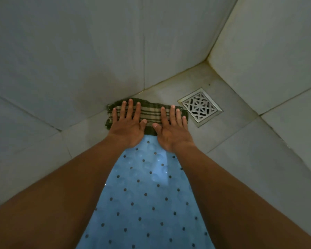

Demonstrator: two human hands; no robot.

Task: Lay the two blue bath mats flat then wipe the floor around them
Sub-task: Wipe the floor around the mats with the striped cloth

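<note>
Head view: my left hand (pixel 127 121) and right hand (pixel 171 126) lie side by side, fingers straight and spread, palms pressing a folded green-and-tan striped cloth (pixel 148 115) onto the tiled floor (pixel 241 159) where it meets the wall (pixel 79 60). One blue bath mat (pixel 147 203), dotted with holes, lies flat between my forearms, its far end touching the cloth. A square metal drain grate (pixel 199 106) sits just beside the cloth, to its right.

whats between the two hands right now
In the head view, a strip of the green striped cloth shows between the left hand and the right hand. Nearer the wrists, the blue bath mat fills the gap.
</note>
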